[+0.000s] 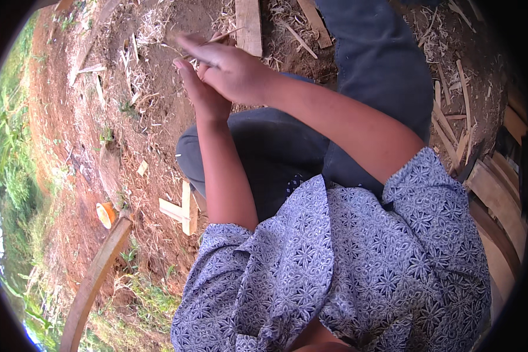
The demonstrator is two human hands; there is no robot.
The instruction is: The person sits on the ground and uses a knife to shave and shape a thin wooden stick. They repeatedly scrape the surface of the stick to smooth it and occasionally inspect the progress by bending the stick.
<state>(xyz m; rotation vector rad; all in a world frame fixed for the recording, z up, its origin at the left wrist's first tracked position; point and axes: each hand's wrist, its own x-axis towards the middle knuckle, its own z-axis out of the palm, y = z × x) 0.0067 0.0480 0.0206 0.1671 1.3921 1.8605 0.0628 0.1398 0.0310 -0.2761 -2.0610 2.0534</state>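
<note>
My right hand [233, 69] lies across my left hand [208, 97], the two pressed together at upper centre. The right hand's fingers stretch out to the left, blurred at the tips. On my left hand the thumb points up and outward, while its fingers are mostly hidden behind the right hand. A thin wooden sliver [226, 35] shows just beyond the right hand's knuckles; whether either hand holds it I cannot tell. Past the hands, a flat wooden board [249, 26] lies on the soil.
My bent legs in dark trousers [387, 64] lie below and right of the hands. Wood shavings [149, 35] cover the soil. Crossed wood pieces [185, 209], an orange round object [106, 215] and a long beam [94, 281] lie left. Curved planks [498, 199] stand right.
</note>
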